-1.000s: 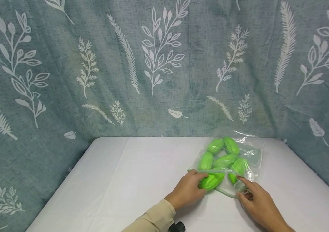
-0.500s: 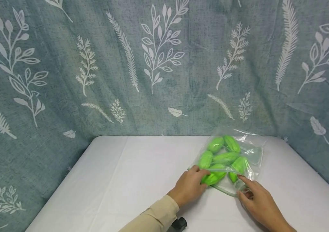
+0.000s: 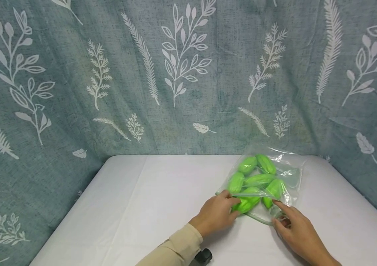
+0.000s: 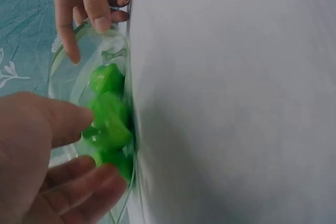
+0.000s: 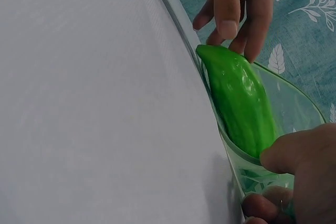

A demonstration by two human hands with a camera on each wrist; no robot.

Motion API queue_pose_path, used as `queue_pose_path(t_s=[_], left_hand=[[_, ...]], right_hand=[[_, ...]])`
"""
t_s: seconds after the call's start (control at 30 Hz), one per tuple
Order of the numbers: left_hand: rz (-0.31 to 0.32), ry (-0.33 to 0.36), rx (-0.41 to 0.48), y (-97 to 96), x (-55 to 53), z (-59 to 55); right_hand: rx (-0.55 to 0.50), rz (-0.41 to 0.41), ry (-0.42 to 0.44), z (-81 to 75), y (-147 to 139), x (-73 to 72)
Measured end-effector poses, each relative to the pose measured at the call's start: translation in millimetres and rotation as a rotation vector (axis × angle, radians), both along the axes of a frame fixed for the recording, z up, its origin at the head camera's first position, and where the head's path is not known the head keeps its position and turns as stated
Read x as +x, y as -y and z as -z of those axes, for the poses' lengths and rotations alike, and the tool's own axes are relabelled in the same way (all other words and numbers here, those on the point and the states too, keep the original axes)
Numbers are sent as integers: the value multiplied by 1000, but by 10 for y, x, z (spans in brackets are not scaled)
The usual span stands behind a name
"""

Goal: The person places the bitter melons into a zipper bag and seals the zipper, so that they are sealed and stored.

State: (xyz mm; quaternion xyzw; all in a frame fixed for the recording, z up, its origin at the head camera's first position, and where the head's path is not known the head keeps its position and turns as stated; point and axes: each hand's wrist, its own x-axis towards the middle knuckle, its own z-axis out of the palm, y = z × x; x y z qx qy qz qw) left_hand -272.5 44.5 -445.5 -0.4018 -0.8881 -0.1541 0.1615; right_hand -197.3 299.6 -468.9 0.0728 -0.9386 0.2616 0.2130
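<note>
A clear zip bag [image 3: 291,181] with a green-edged mouth lies toward the right of the table, holding several bright green, ridged, tapered vegetables [image 3: 265,164]. The nearest green vegetable [image 5: 239,98] lies in the bag's mouth, its pointed end toward my left hand [image 3: 216,214]. That hand's fingers are loosely bent at this end, thumb and fingers apart in the left wrist view. My right hand [image 3: 296,231] grips the mouth's right side, thumb [image 5: 286,153] at the lower rim and index finger at the upper one, so the mouth gapes. Some of its fingertips are hidden behind the plastic.
A white cloth covers the table [image 3: 162,192]. Green-grey curtains [image 3: 188,74] with white leaf prints hang behind it and at both sides. A black cylindrical object [image 3: 204,255] shows beneath the left sleeve [image 3: 178,245].
The nearest vegetable has slid slightly farther into the bag, away from me. My left hand has followed it a little, then eased back. The right hand keeps its hold on the rim.
</note>
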Motion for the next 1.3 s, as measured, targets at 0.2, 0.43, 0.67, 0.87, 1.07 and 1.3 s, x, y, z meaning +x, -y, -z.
queue_pose_path(t_s=[0.2,0.43,0.67,0.87,1.07,1.3], left_hand=[[111,6,-28,145,39,-37],[176,-37,-120,171,146,-89],[209,9,-187,119,201,-78],[224,9,-192,44,214,-65],[207,-7,-238,-35,214,-34],[184,2,-287,-101,206,-52]], right_hand=[[2,1,22,-9,9,4],[10,5,14,-32,11,-4],[-6,-9,-19,8,-10,6],[-10,-17,-24,18,-10,3],[-7,-16,-26,8,-5,-1],[-9,-14,6,-1,3,3]])
